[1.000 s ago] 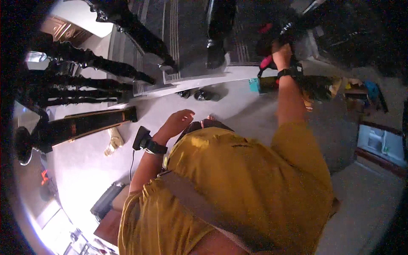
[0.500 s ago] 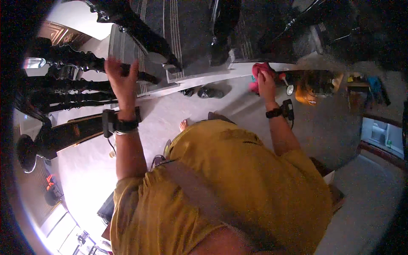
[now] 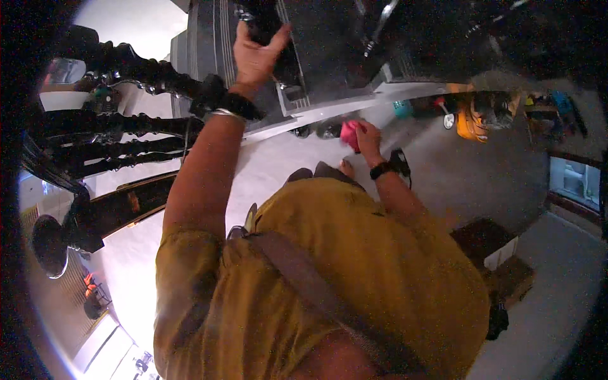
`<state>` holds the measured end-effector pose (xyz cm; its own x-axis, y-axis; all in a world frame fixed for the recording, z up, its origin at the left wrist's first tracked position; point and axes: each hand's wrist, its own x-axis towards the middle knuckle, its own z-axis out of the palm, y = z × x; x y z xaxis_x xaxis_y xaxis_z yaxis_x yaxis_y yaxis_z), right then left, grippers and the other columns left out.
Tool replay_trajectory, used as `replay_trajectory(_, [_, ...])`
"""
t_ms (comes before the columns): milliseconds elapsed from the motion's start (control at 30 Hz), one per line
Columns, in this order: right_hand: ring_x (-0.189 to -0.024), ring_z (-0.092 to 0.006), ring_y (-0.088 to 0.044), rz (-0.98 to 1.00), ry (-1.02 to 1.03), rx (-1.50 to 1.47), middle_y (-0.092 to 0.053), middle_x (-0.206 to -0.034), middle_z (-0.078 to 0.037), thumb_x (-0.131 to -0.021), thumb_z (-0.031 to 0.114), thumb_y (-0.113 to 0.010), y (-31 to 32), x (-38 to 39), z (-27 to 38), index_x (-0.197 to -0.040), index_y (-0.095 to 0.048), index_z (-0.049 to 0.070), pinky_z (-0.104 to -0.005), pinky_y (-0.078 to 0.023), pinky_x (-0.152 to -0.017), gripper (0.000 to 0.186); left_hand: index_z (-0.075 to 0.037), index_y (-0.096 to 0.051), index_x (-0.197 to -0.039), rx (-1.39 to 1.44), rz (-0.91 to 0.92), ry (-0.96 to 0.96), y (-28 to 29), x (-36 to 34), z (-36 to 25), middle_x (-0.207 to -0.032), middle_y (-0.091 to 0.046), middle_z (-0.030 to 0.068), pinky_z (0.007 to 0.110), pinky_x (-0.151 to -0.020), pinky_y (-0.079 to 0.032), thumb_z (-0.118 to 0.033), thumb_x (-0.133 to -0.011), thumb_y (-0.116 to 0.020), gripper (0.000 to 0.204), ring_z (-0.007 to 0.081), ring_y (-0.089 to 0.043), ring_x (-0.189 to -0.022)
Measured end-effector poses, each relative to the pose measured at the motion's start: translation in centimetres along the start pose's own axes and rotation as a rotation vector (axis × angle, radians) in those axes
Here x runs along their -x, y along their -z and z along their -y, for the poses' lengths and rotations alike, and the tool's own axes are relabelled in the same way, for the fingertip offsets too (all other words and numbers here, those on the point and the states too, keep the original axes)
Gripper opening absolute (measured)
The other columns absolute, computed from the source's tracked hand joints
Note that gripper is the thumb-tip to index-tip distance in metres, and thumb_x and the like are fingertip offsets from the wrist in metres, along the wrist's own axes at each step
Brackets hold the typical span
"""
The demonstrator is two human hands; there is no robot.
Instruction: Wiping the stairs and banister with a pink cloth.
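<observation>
Moved: the red cloth (image 3: 349,135) and right grip (image 3: 369,143) are now sitting nearer centre; the left grip (image 3: 256,62) is reaching farther up and right.
Right grip: pinching the cloth, upper centre.
Left grip: spreading around a black post (image 3: 262,24); contact is staying unclear.
Risk: a loose pinch could be letting cloth drop.
Edges: white stair edge (image 3: 380,96) is running above; floor (image 3: 443,168) is stretching rightward, giving room.

Pink bundle (image 3: 349,135) looks like matt cloth; black balusters (image 3: 136,68) show glossy finish; mustard shirt (image 3: 354,253), matt fabric; floor (image 3: 269,161) appears smooth.
</observation>
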<state>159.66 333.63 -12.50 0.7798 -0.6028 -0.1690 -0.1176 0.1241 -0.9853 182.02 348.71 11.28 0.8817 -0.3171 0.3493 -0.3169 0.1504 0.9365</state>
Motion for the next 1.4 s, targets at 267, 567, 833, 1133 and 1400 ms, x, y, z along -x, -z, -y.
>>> replay_trajectory(267, [-0.104,-0.0306,-0.048,-0.219,0.566,0.597,-0.054,-0.104,-0.014,-0.075,0.013,-0.058,-9.9,-5.2,2.6,-0.106,-0.053,0.003,-0.0394,-0.038,-0.085,0.033,-0.001,-0.046,-0.098,-0.110,-0.082,-0.259,-0.2,-0.3,1.5,-0.081,-0.058,0.0050,0.025,-0.065,-0.045,-0.009,-0.067,-0.071,0.041,0.0119,-0.055,-0.072])
replay_trajectory(567, [-0.120,-0.0348,-0.031,-0.047,0.716,1.120,-0.042,-0.124,-0.014,-0.073,0.011,-0.051,-12.9,-11.9,-3.3,-0.115,-0.046,0.001,-0.0469,-0.029,-0.096,0.044,-0.001,-0.048,-0.097,-0.132,-0.150,-0.239,0.0,-0.1,2.2,-0.084,-0.056,0.0040,0.025,-0.067,-0.044,-0.006,-0.065,-0.072,0.040,0.0122,-0.054,-0.073])
replay_trajectory(833, [-0.122,-0.0353,-0.028,-0.343,0.632,0.915,-0.038,-0.128,-0.016,-0.074,0.038,-0.057,-18.2,-22.6,-2.7,-0.118,-0.047,0.006,-0.0504,-0.023,-0.098,0.056,0.000,-0.050,-0.096,-0.052,-0.105,-0.210,-0.6,0.3,2.4,-0.090,-0.058,0.0074,0.026,-0.075,-0.044,0.004,-0.070,-0.063,0.030,0.0143,-0.056,-0.082])
replay_trajectory(1133, [-0.114,-0.0346,-0.038,0.104,0.819,0.964,-0.048,-0.118,-0.014,-0.071,0.032,-0.056,-15.2,-20.1,-4.1,-0.112,-0.054,0.013,-0.0479,-0.029,-0.096,0.046,-0.001,-0.047,-0.099,-0.063,-0.139,-0.214,-1.0,0.3,2.3,-0.088,-0.058,0.0088,0.026,-0.075,-0.044,-0.001,-0.072,-0.064,0.031,0.0153,-0.056,-0.080])
replay_trajectory(1400, [-0.097,-0.0283,-0.048,-0.182,0.700,1.023,-0.053,-0.106,-0.008,-0.064,0.015,-0.062,-8.6,-6.5,-2.8,-0.097,-0.058,0.008,-0.0419,-0.041,-0.079,0.034,-0.002,-0.044,-0.100,-0.043,-0.156,-0.200,-0.7,0.0,2.6,-0.087,-0.057,0.0079,0.027,-0.073,-0.044,-0.004,-0.071,-0.068,0.038,0.0149,-0.055,-0.078])
